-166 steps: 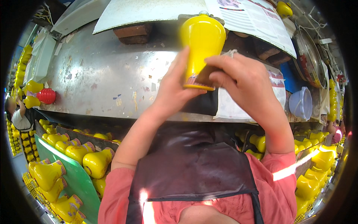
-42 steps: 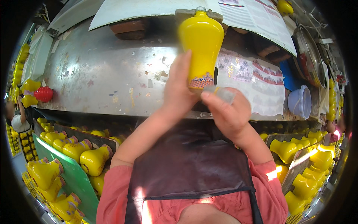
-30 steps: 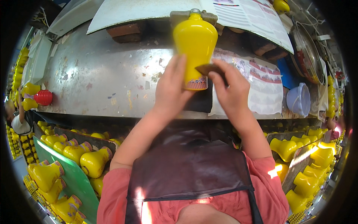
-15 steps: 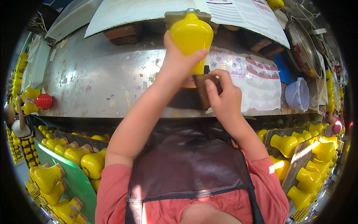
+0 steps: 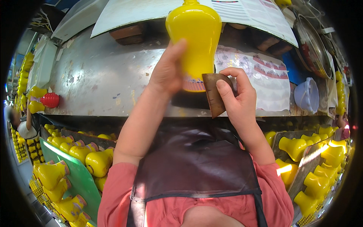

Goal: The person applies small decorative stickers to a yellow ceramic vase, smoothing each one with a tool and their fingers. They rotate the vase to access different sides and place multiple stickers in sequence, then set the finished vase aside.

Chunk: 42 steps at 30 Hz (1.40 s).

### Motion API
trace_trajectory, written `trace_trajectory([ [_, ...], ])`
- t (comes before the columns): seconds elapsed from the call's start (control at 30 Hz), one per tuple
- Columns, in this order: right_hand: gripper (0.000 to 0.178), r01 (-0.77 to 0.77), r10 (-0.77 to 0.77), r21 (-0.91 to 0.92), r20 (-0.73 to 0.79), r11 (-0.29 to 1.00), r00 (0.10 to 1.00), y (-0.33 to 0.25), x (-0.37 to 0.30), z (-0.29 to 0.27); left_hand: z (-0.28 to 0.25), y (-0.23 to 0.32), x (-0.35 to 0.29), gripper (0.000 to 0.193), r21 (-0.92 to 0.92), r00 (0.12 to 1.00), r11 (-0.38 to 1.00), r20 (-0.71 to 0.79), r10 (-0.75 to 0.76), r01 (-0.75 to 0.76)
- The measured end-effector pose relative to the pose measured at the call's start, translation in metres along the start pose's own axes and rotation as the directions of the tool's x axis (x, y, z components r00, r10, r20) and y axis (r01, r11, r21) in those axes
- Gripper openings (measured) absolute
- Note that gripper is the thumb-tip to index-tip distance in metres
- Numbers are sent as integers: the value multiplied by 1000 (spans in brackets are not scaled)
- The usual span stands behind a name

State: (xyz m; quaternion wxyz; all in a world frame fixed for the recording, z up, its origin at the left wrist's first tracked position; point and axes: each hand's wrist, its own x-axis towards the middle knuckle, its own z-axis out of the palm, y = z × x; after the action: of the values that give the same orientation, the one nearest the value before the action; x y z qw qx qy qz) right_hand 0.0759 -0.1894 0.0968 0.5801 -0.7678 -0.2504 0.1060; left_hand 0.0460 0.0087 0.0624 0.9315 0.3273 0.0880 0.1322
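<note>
A tall glossy yellow vase (image 5: 196, 38) stands in front of me, its neck reaching the upper edge of the picture. Around its foot runs a pink and blue patterned band (image 5: 194, 84). My left hand (image 5: 168, 70) is at the vase's left side; motion smears its fingers, so their grip is unclear. Between the thumb and fingers of my right hand (image 5: 238, 90) is a flat brown scraper (image 5: 213, 96) with a notched edge, held close to the patterned band. Beneath the vase, the dark support is partly hidden.
The metal worktable (image 5: 98, 75) carries printed pattern sheets (image 5: 268, 87), a light blue bucket (image 5: 306, 95) and a red ribbed object (image 5: 50, 100). A white board (image 5: 151, 15) rests on bricks (image 5: 126, 32). Yellow vases (image 5: 98, 162) crowd both sides below. Another person (image 5: 26, 128) is at far left.
My left hand has moved from gripping across the vase's front down to its left side. The vase appears larger and higher in view. The scraper stays in my right hand, slightly turned.
</note>
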Motion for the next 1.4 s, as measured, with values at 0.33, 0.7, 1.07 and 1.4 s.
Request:
trace_trajectory([
  [0.33,20,83,-81,-38,61,996,995,-15,-5,-8,0,1,-17,81,-282,941,946,333,-60,160],
  [0.7,26,395,-411,128,157,910,898,-30,15,-14,-9,9,-32,89,-508,909,841,414,48,187],
  [1.07,32,556,-571,132,187,821,799,-43,14,1,-4,10,-39,97,-598,906,782,410,107,178],
  [1.4,32,436,-427,-46,134,899,894,-47,14,13,-10,7,-38,93,-504,976,863,200,90,24],
])
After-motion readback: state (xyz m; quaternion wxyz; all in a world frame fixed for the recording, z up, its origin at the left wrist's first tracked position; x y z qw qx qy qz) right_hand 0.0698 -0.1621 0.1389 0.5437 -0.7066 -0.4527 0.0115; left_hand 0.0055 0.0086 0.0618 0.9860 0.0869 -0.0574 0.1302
